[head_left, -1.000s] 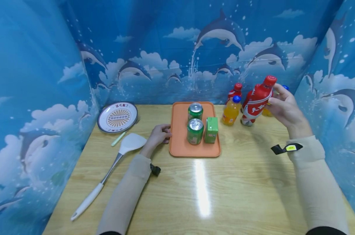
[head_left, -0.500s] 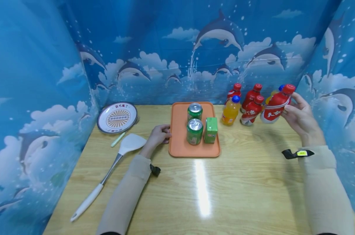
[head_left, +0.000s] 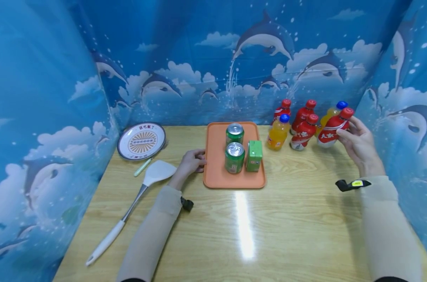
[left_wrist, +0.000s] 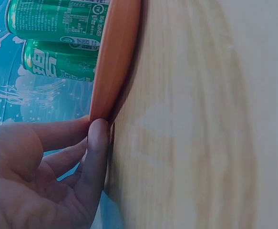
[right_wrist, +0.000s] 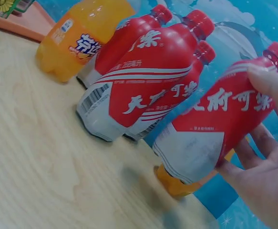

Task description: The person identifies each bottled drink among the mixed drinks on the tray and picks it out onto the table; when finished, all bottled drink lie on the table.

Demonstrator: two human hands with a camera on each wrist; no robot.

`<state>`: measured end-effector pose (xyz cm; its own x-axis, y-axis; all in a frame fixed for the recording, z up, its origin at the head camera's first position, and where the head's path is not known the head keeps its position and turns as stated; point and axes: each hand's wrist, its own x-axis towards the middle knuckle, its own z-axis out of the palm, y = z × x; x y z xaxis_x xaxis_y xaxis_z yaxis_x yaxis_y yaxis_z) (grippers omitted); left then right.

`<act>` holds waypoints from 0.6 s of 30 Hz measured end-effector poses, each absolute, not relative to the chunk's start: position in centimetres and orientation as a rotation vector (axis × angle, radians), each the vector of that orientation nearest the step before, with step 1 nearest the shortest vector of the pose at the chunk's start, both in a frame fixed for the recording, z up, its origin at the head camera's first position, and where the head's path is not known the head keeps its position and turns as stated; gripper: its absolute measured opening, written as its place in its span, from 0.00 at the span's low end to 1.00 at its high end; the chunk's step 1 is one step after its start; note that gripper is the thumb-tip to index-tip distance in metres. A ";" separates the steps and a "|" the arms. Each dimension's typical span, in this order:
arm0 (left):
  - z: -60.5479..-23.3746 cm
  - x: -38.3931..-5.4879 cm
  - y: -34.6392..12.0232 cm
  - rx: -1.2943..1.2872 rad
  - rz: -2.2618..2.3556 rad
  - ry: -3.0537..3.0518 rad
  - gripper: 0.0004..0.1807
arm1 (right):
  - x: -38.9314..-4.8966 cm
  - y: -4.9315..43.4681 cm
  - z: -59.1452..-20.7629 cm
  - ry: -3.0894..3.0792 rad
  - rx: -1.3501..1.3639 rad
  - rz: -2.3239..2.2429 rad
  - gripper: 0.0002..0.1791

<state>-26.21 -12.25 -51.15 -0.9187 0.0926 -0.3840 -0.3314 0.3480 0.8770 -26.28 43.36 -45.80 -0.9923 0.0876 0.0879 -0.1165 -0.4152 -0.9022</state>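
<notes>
My right hand [head_left: 362, 147] grips a red cola bottle [head_left: 330, 132] with a white lower part, thumb on one side and fingers round the other. In the right wrist view this bottle [right_wrist: 215, 119] leans, and whether its base touches the table I cannot tell. Behind it stands an orange soda bottle [head_left: 329, 116], partly hidden. My left hand [head_left: 189, 163] pinches the left rim of an orange tray [head_left: 215, 178] between thumb and forefinger. On the tray stand two green cans [head_left: 234, 159] and a green drink carton [head_left: 254, 156].
Three more red cola bottles [head_left: 302, 135] and another orange soda bottle [head_left: 278, 135] stand right of the tray. At the left lie a patterned plate [head_left: 142, 141], a fork [head_left: 142, 167] with a pale green handle and a white spatula [head_left: 105, 242]. A dolphin-printed curtain [head_left: 199, 51] surrounds the table.
My right hand has carried the cola bottle rightward and down, from in front of the other red bottles to beside them. The left hand and tray have stayed put.
</notes>
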 end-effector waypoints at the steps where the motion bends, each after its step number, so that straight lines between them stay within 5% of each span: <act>1: -51.2 -26.2 -12.3 -0.210 1.594 2.248 0.31 | -26.3 43.3 -45.9 -1.627 0.014 2.537 0.35; 18: -51.1 -26.1 -12.3 -0.192 1.608 2.239 0.31 | -26.5 42.7 -47.4 -1.645 -0.136 2.543 0.36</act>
<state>-26.07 -12.33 -51.06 -0.9199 0.1065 -0.3775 -0.3238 0.3372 0.8840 -26.49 42.73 -47.38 -0.9900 0.1402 -0.0159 -0.0430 -0.4071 -0.9124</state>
